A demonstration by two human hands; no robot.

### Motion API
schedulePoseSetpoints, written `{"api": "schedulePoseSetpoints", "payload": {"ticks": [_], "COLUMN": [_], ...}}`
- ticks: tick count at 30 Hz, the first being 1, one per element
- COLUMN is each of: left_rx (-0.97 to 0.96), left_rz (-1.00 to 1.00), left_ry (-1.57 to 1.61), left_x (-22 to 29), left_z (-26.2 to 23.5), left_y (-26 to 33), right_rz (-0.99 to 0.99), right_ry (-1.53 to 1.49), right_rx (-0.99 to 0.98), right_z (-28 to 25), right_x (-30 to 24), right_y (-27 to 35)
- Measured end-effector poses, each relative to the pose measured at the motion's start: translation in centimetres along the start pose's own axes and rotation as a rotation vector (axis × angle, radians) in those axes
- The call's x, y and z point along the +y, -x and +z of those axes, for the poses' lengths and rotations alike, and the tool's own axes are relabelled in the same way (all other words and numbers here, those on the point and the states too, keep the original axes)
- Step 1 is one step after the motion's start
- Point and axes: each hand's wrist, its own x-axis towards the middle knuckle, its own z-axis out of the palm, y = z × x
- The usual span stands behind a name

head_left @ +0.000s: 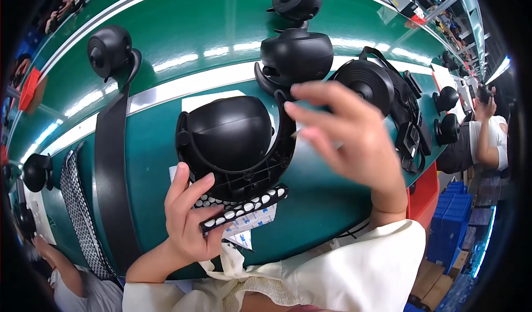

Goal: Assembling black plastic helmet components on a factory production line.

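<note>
In front of me a black rounded device [230, 135] with a curved bracket around it stands on the green table, its ribbed underside toward me. My left hand [191, 215] is closed at its lower left, around a black strip [244, 208] dotted with white spots. Beneath the strip, a printed white backing sheet [257, 219] sticks out. My right hand [352, 132] is slightly blurred, with its fingers apart. Those fingertips are next to the bracket's right upright arm [287, 121]; whether they touch it cannot be made out.
More black devices stand behind, one at centre [296, 57] and another on the far conveyor [110, 52]. At right lie a round black unit [366, 85] and black straps [407, 107]. A black band [113, 173] and a dotted strap [83, 207] cross the left. Blue bins [449, 218] stand at lower right.
</note>
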Motion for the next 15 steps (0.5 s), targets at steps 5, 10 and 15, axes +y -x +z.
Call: {"api": "schedulePoseSetpoints", "payload": {"ticks": [5,10,15], "left_rx": [0.013,0.026,0.031], "left_rz": [0.009,0.033,0.057], "left_ry": [0.015,0.007,0.005], "left_x": [-0.2,0.2,-0.3], "left_z": [-0.2,0.3,0.2], "left_y": [0.0,-0.7,-0.6], "right_rz": [0.093,0.328,0.449], "right_ry": [-0.746,-0.842,-0.993], "right_rx": [0.047,-0.492,-0.684], "right_z": [0.1,3.3,4.1], "right_x": [-1.4,-2.0,-0.8], "right_y": [-5.4,-8.7,-9.9]}}
